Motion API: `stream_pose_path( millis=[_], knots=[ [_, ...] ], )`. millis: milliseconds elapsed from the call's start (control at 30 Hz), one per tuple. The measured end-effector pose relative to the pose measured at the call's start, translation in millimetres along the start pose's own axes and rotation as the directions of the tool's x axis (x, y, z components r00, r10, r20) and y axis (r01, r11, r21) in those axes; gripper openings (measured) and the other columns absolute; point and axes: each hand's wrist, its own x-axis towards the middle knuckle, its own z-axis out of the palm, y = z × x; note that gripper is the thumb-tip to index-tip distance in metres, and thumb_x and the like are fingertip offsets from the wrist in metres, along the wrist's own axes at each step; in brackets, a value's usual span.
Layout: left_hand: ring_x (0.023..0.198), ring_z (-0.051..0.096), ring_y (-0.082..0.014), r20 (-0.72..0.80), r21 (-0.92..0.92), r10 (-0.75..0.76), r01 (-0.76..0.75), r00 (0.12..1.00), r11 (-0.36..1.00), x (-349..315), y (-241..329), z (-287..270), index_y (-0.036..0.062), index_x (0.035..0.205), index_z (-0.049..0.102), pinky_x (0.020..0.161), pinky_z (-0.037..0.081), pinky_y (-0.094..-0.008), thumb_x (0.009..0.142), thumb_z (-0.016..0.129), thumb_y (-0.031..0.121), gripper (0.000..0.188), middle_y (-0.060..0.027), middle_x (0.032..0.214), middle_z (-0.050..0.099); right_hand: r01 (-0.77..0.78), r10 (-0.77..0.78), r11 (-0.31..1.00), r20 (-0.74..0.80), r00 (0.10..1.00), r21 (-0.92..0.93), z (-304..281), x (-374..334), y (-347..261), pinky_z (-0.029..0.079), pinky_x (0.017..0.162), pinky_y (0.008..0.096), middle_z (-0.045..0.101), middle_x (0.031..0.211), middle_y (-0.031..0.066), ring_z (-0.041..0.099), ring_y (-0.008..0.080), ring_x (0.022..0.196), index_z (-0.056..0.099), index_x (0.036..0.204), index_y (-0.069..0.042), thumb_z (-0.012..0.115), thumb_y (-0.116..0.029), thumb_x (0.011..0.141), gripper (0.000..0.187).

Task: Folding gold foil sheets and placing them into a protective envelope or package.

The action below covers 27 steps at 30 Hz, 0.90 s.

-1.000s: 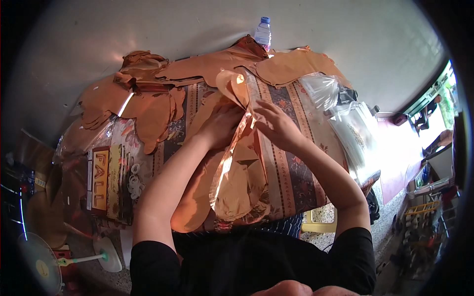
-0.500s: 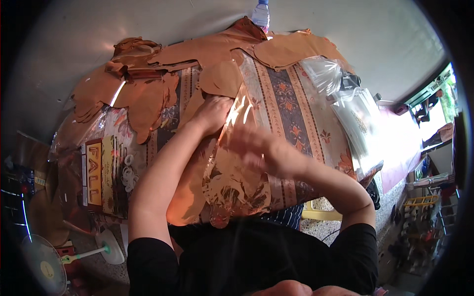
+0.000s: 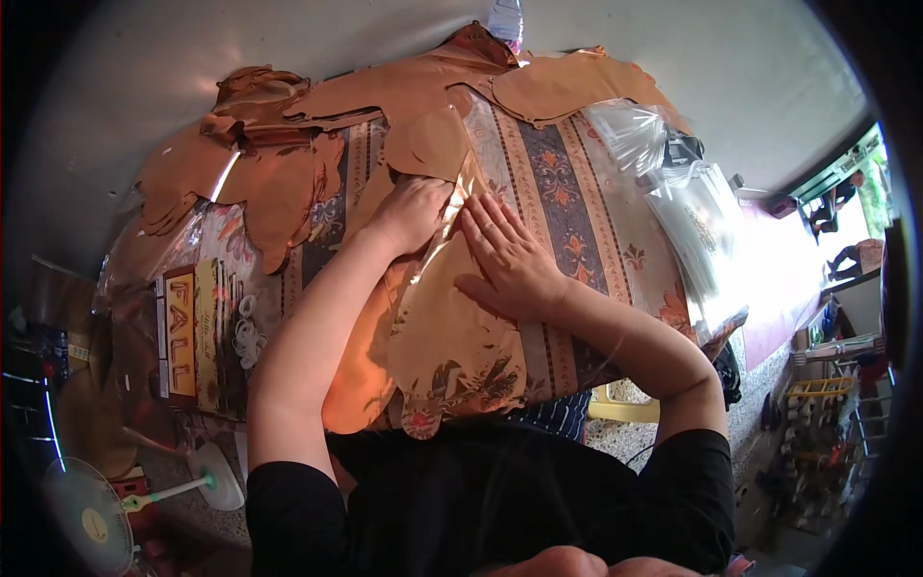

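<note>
A flat, uninflated copper foil balloon (image 3: pixel 447 337) lies in front of me, its lower lobes reaching the table's near edge. My left hand (image 3: pixel 415 210) is curled on its folded left part, the fingertips tucked under a matt upper lobe (image 3: pixel 428 144) and hidden. Just to the right, my right hand (image 3: pixel 511 264) rests flat on the foil with its fingers stretched out and the thumb apart. Between the two hands runs a bright, shiny crease.
More copper foil balloons (image 3: pixel 394 91) lie in stacks along the table's back and left. Clear plastic bags (image 3: pixel 697 226) sit at the right, printed cards (image 3: pixel 207 337) and white rings (image 3: pixel 247 332) at the left. A bottle (image 3: pixel 505 24) stands behind. A patterned cloth (image 3: pixel 558 192) covers the table.
My right hand, blurred in motion before, has come down flat on the foil. The foil beneath it looks smoother. My left hand has stayed nearly in place.
</note>
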Motion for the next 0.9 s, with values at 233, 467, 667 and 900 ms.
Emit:
stream_pose_path(
  millis=[233,467,667,900],
  knots=[
    [0.09,0.061,-0.0405,-0.038,-0.195,-0.032,0.024,0.999,0.98,2.8,-7.4,4.4,-0.004,0.098,0.058,0.08,0.049,-0.0446,0.086,0.05,0.008,0.019,-0.0218,0.091,0.065,0.016,-0.016,1.0,-0.037,0.999,0.008,-2.0,0.8,-3.6,0.012,0.119,0.0446,0.023,0.153,0.0269,0.017,0.0374,0.146,0.027,0.146,0.007,0.051,-0.053,0.091,0.085],
    [0.08,0.065,-0.0213,-0.334,-0.353,-0.31,0.187,0.89,0.917,-3.7,-34.2,-24.7,-0.0022,0.094,0.063,0.071,0.05,-0.0321,0.081,0.052,0.001,0.017,-0.0158,0.083,0.065,0.0,-0.001,1.0,-0.03,1.0,-0.014,3.6,-2.5,-1.1,0.012,0.119,0.045,0.022,0.154,0.0267,0.017,0.038,0.146,0.025,0.146,0.007,0.049,-0.055,0.091,0.086],
    [0.113,0.058,-0.0243,-0.518,-0.103,-0.076,0.026,0.852,0.994,16.7,-35.5,-43.8,0.0041,0.107,0.062,0.096,0.046,-0.0368,0.086,0.054,-0.003,0.024,-0.0086,0.119,0.062,-0.009,0.009,1.0,-0.035,0.999,-0.003,1.5,-3.4,-2.2,0.014,0.119,0.0458,0.027,0.151,0.0283,0.021,0.0401,0.144,0.029,0.144,0.008,0.049,-0.055,0.091,0.084],
    [0.12,0.051,-0.029,-0.151,-0.043,0.079,-0.086,0.985,0.995,39.4,-25.6,-0.8,0.0031,0.114,0.063,0.104,0.041,-0.0389,0.089,0.055,0.008,0.027,-0.0132,0.122,0.06,0.042,-0.042,0.999,-0.105,0.994,-0.001,4.4,-0.6,-1.0,0.015,0.119,0.046,0.031,0.149,0.028,0.025,0.0401,0.143,0.031,0.144,0.007,0.051,-0.055,0.09,0.084]
  ],
)
